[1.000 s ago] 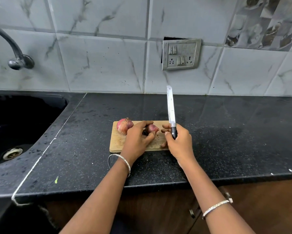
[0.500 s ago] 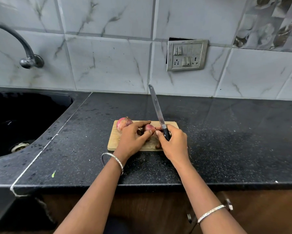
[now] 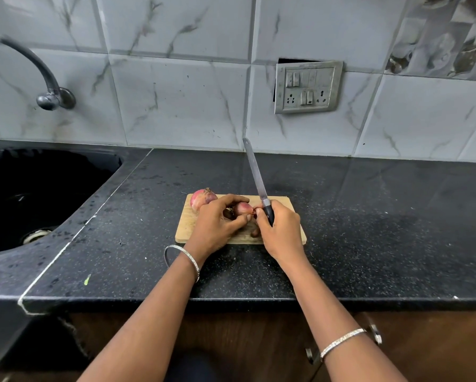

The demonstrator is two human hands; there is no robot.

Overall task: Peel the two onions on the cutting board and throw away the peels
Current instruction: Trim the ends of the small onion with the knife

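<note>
Fingers [image 3: 231, 200] of the left hand [image 3: 217, 224] curl round the small red onion [image 3: 243, 208]; the right hand [image 3: 281, 230], clamped on a black-handled steel knife [image 3: 254, 172], has closed in: peeling onion 1 likely begins.

A small onion [image 3: 243, 208] is gripped by the left hand [image 3: 217, 224] above the cutting board [image 3: 186, 230], which is laid on the dark surface [image 3: 369, 216]. A knife [image 3: 254, 172] is held by the right hand [image 3: 281, 232], blade tilted upward. A second onion [image 3: 202, 198] is seen at the board's far left corner.
</note>
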